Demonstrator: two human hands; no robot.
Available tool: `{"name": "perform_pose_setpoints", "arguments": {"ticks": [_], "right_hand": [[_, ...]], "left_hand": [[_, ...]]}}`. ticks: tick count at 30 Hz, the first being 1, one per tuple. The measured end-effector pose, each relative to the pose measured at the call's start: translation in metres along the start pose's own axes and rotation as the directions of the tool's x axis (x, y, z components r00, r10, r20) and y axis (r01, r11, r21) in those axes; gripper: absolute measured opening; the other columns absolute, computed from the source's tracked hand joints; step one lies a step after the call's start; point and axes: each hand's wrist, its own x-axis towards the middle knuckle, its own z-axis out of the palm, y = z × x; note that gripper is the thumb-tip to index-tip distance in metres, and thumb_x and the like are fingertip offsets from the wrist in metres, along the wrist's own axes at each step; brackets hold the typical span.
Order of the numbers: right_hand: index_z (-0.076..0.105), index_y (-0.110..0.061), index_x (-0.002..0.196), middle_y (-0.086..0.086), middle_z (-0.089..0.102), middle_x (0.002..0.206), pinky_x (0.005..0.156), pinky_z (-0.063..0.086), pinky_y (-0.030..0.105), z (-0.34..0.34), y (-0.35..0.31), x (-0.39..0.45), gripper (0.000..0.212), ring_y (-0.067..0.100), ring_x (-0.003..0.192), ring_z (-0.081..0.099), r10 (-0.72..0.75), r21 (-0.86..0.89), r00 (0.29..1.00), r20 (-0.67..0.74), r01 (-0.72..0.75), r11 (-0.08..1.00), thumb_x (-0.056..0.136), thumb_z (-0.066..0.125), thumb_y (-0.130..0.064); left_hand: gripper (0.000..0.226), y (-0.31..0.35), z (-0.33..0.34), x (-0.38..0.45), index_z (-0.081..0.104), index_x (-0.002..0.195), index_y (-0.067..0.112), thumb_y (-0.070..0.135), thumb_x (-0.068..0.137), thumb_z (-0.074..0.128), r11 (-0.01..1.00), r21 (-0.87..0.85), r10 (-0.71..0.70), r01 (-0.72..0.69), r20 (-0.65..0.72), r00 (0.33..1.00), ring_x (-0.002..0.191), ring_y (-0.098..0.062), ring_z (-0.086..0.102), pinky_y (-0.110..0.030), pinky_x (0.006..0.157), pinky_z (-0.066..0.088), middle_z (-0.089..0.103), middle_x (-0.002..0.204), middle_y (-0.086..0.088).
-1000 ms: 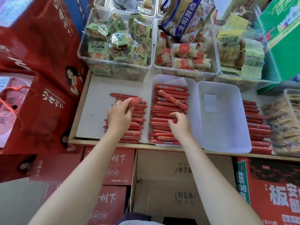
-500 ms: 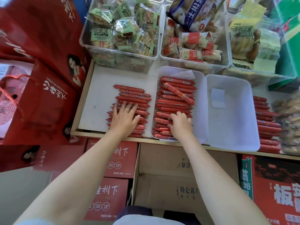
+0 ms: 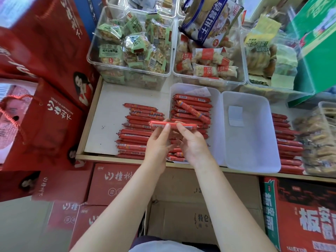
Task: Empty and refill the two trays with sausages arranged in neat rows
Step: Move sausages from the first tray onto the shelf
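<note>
Fingertips [image 3: 168, 126] of both hands pinch one red sausage [image 3: 172, 124] held level above the seam between the loose pile and the left tray. Left hand [image 3: 157, 142] takes it near the middle with its fingers extended along the wrapper; right hand [image 3: 192, 144] supports it from the right, fingers lightly curled beneath. Neither hand holds anything else.

Left tray [image 3: 215, 124], white plastic, is partly refilled: sausages lie crosswise in stacked rows, and one diagonal sausage [image 3: 190, 110] rests askew on top of them. Right tray [image 3: 254, 142], touching the first along their shared wall, holds only a white paper label [image 3: 235, 115].

Step in hand, as judged: transfer of a single sausage into the left tray. To do it well, keep the sausage parallel to those already laid, lower it onto the nearest open row, press its ends flush with its neighbours, and straighten the diagonal one before adding more.

Counts: two trays; one sausage in hand; two loose supplies on the white shelf board [image 3: 107, 115], namely a left pile [image 3: 136, 133] beside the left tray and a right pile [image 3: 287, 142] beyond the right tray. Individual sausages overlap too much for a sure count. Behind stand three clear bins [image 3: 131, 51] of wrapped snacks; red cartons [image 3: 112, 182] sit below the shelf.
</note>
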Motion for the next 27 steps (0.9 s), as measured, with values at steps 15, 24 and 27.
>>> {"name": "perform_pose_setpoints", "arguments": {"ticks": [15, 24, 27], "right_hand": [[0.062, -0.020, 0.121, 0.001, 0.058, 0.123, 0.101, 0.039, 0.045, -0.064, 0.018, 0.054, 0.026, 0.026, 0.118, 0.049, -0.236, -0.975, 0.971, 0.046, -0.008, -0.221, 0.096, 0.059, -0.024], [0.056, -0.019, 0.121, 0.002, 0.053, 0.122, 0.089, 0.040, 0.039, -0.073, 0.037, 0.056, 0.030, 0.026, 0.111, 0.044, -0.302, -0.879, 0.941, 0.154, -0.009, -0.476, 0.092, 0.061, -0.012], [0.058, -0.015, 0.117, 0.005, 0.056, 0.117, 0.090, 0.041, 0.039, -0.074, 0.031, 0.060, 0.023, 0.027, 0.109, 0.047, -0.318, -0.914, 0.929, 0.190, 0.049, -0.402, 0.094, 0.059, -0.012]], "left_hand": [[0.043, -0.004, -0.087, 0.100, 0.044, 0.146, 0.031, 0.023, 0.104, 0.040, -0.426, 0.888, 0.229, -0.176, 0.294, 0.928, 0.134, -0.031, 0.037, -0.049, 0.119, 0.020, 0.048, 0.142, -0.012], [0.058, -0.008, -0.110, 0.098, 0.019, 0.157, 0.031, 0.054, 0.104, 0.019, -0.435, 0.898, 0.132, -0.060, 0.129, 0.983, 0.153, -0.024, 0.002, -0.050, 0.122, -0.002, 0.016, 0.165, -0.003], [0.058, -0.004, -0.106, 0.093, 0.023, 0.157, 0.027, 0.052, 0.104, 0.023, -0.333, 0.940, 0.149, -0.071, 0.127, 0.981, 0.153, -0.024, 0.001, -0.048, 0.123, -0.003, 0.014, 0.166, -0.004]]}}
